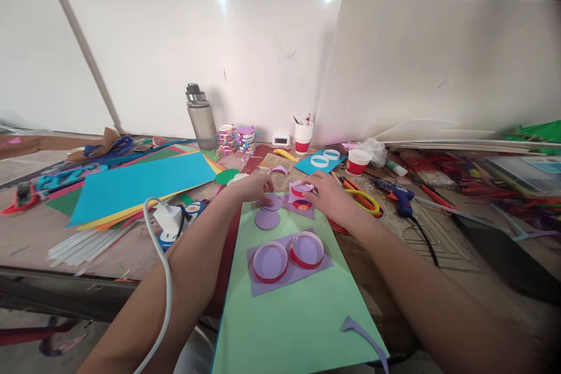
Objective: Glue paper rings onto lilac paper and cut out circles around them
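My left hand rests its fingertips on a purple paper piece with a drawn circle at the far end of a light green sheet. A cut purple disc lies just below it. My right hand presses on a purple paper scrap that has a red-and-white ring on it. Nearer to me, two red-rimmed rings sit on a purple rectangle. A curved purple offcut lies at the sheet's near right corner.
Yellow-handled scissors and a blue glue gun lie right of my right hand. Coloured paper sheets, glue sticks, a white charger and cable sit left. A grey bottle, cups and white rings stand behind.
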`<action>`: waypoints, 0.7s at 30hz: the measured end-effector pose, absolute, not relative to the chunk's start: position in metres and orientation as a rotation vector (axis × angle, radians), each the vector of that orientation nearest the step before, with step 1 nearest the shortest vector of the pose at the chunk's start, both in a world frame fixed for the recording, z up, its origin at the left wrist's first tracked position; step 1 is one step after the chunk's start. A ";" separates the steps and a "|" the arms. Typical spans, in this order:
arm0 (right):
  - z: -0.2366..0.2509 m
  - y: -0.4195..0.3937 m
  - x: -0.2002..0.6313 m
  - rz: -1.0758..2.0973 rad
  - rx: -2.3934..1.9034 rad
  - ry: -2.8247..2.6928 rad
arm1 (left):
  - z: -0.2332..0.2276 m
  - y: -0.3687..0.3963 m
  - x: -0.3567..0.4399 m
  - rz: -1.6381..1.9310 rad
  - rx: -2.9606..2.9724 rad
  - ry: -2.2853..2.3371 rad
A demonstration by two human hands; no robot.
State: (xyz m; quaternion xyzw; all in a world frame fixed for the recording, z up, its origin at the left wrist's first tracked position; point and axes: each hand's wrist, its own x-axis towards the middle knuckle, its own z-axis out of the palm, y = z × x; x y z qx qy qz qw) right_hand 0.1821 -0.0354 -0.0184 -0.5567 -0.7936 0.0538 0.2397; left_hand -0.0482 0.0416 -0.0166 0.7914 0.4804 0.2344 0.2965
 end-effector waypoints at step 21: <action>-0.007 -0.041 0.189 0.094 -1.229 -1.801 | 0.000 0.038 -0.044 0.220 2.269 1.598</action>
